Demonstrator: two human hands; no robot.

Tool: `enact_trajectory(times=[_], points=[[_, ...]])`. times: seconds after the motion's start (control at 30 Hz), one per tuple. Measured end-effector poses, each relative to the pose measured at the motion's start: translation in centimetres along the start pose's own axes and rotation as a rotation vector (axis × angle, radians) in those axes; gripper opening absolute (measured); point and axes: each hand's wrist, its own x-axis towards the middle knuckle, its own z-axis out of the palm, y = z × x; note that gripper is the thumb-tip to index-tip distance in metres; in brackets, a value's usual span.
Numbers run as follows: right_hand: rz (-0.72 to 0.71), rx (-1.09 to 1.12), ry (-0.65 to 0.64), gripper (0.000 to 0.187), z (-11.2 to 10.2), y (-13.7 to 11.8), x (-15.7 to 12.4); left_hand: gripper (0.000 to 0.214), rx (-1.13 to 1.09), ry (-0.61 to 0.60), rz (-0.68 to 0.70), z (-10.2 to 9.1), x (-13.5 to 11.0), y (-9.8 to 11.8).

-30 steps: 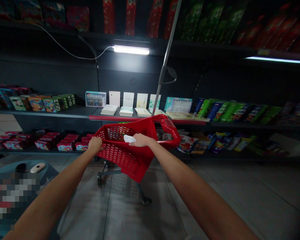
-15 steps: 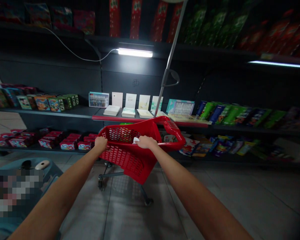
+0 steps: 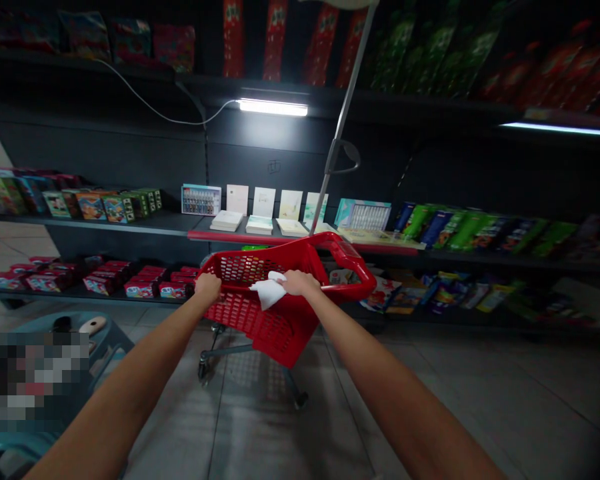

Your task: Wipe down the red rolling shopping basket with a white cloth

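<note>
A red plastic shopping cart (image 3: 280,327) with a perforated basket stands sideways before me on grey legs with wheels. At the basket's left end, my left hand (image 3: 209,288) is closed over the rim. My right hand (image 3: 300,283) is closed on a white cloth or tissue (image 3: 270,292) at the middle of the near rim, and the white piece hangs over the outer side. The cart's handle (image 3: 353,257) lies to the right of my right hand. A metal pole (image 3: 347,107) with a grey loop rises behind the basket.
Dark shelves (image 3: 130,220) behind the cart hold notebooks (image 3: 263,203), marker sets, small boxes, snack bags and bottles. A light tube (image 3: 274,107) glows above. A blue-grey cart or stroller (image 3: 100,333), partly pixelated, stands at the lower left. Tiled floor (image 3: 430,400) spreads below.
More of the white piece now shows, spread out and hanging over the rim beside my right hand. My left hand stays on the rim. The view has shifted slightly.
</note>
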Motion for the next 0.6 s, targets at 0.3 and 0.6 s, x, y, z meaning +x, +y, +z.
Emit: enact_trajectory(times=[0.3, 0.6], points=[[0.316, 0.324, 0.547, 0.054, -1.6, 1.1, 0.1, 0.049, -0.022, 0.002, -0.022, -0.3, -0.7, 0.5], [-0.185, 0.538, -0.097, 0.041, -0.3, 1.2, 0.3, 0.048, -0.052, -0.003, -0.028, -0.2, -1.6, 0.6]])
